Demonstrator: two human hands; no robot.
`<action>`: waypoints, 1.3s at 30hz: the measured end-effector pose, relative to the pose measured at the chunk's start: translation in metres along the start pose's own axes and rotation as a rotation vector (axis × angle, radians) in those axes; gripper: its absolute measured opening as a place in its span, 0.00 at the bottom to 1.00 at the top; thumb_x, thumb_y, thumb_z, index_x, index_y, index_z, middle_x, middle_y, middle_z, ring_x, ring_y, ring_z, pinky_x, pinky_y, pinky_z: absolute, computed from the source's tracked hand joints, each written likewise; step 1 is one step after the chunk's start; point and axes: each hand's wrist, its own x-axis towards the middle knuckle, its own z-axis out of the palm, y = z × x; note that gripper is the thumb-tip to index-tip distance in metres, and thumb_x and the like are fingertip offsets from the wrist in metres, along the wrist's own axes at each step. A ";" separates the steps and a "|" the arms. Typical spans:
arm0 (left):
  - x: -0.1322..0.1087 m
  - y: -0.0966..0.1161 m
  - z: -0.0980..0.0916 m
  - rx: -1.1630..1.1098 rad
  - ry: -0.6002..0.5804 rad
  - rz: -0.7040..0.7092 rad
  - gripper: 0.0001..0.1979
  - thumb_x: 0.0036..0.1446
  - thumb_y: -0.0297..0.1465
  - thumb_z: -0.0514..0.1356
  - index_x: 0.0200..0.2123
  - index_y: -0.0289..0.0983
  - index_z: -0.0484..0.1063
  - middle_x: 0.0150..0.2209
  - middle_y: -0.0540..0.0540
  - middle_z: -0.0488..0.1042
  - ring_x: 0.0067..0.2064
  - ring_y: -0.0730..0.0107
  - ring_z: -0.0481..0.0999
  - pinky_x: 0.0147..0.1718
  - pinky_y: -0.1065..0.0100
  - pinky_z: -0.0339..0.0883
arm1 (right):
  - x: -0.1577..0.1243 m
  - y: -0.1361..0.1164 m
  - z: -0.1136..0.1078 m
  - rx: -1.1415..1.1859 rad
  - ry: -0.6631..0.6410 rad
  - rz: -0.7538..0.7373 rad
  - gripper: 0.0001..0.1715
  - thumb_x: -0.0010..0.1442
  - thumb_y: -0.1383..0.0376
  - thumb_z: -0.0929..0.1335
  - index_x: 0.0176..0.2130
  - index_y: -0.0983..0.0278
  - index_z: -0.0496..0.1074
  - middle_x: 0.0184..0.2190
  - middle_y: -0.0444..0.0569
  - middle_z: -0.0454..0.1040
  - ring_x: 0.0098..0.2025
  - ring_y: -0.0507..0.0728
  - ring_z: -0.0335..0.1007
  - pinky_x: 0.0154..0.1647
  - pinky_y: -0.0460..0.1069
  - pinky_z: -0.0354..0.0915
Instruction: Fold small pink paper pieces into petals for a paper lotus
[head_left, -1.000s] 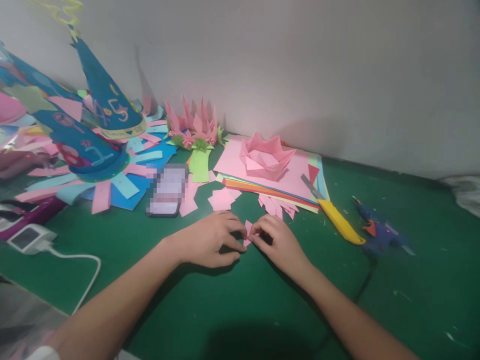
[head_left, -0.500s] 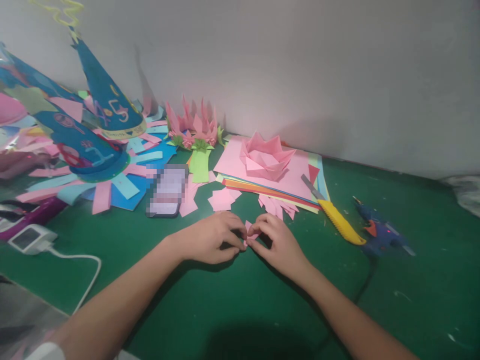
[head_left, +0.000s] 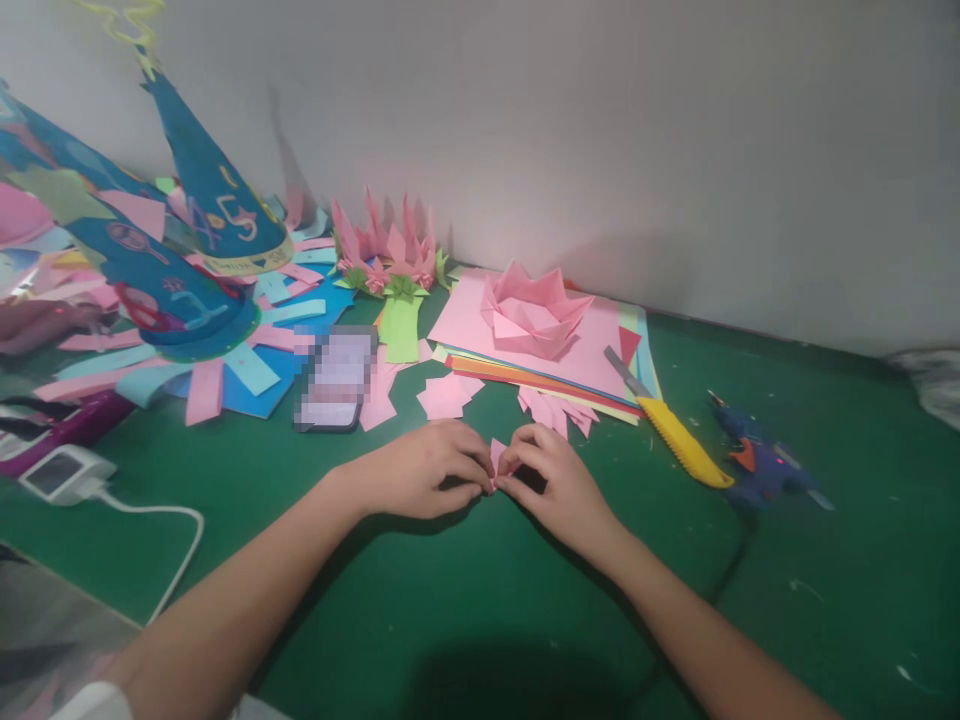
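A small pink paper piece [head_left: 496, 458] is pinched between both hands just above the green table [head_left: 465, 600]. My left hand [head_left: 420, 468] grips its left edge with thumb and fingertips pressed together. My right hand [head_left: 551, 480] pinches its right side, fingers curled. Most of the piece is hidden by my fingers. Loose pink paper squares [head_left: 444, 396] and pink cut scraps [head_left: 555, 410] lie just beyond the hands.
A pink folded paper lotus [head_left: 534, 310] sits on a stack of coloured sheets [head_left: 480, 320]. A yellow utility knife [head_left: 679, 440] and blue glue gun [head_left: 757, 462] lie at the right. A phone [head_left: 334, 380], blue paper cones [head_left: 210, 190], pink-green paper flowers [head_left: 386, 260] and a white charger [head_left: 64, 472] are at the left.
Both hands stayed in place, fingers shifting slightly and closing tighter on the pink piece, which now shows less between them.
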 end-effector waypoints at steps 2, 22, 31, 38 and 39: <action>0.000 0.001 0.000 0.030 -0.004 0.006 0.11 0.57 0.25 0.53 0.37 0.38 0.76 0.39 0.45 0.76 0.43 0.66 0.72 0.45 0.62 0.63 | 0.000 0.001 0.001 -0.003 0.003 -0.001 0.02 0.56 0.67 0.69 0.30 0.61 0.70 0.34 0.46 0.65 0.38 0.55 0.64 0.40 0.52 0.61; 0.002 0.006 0.001 0.096 0.006 0.003 0.11 0.51 0.22 0.55 0.33 0.38 0.77 0.37 0.46 0.75 0.48 0.64 0.70 0.55 0.60 0.57 | 0.002 -0.001 -0.005 0.062 0.041 0.008 0.09 0.57 0.73 0.63 0.31 0.62 0.69 0.34 0.47 0.64 0.37 0.55 0.64 0.38 0.50 0.62; 0.000 0.006 0.002 0.112 -0.022 -0.025 0.11 0.51 0.23 0.55 0.34 0.39 0.76 0.42 0.45 0.73 0.44 0.65 0.71 0.51 0.61 0.60 | -0.002 0.005 -0.004 0.055 0.140 -0.012 0.15 0.53 0.78 0.58 0.32 0.61 0.66 0.33 0.48 0.66 0.38 0.57 0.64 0.39 0.53 0.62; 0.000 0.008 0.005 0.152 -0.078 0.020 0.14 0.54 0.25 0.55 0.43 0.41 0.73 0.50 0.46 0.70 0.50 0.60 0.66 0.53 0.58 0.57 | -0.006 0.003 -0.005 -0.039 0.210 0.013 0.10 0.60 0.71 0.59 0.40 0.62 0.67 0.37 0.51 0.72 0.40 0.59 0.67 0.42 0.53 0.63; 0.000 0.008 0.006 0.160 -0.085 0.020 0.15 0.54 0.25 0.55 0.45 0.41 0.72 0.50 0.45 0.70 0.51 0.60 0.66 0.53 0.58 0.57 | -0.006 0.002 -0.005 -0.062 0.201 0.020 0.10 0.60 0.70 0.60 0.41 0.62 0.67 0.37 0.51 0.72 0.40 0.59 0.67 0.42 0.53 0.63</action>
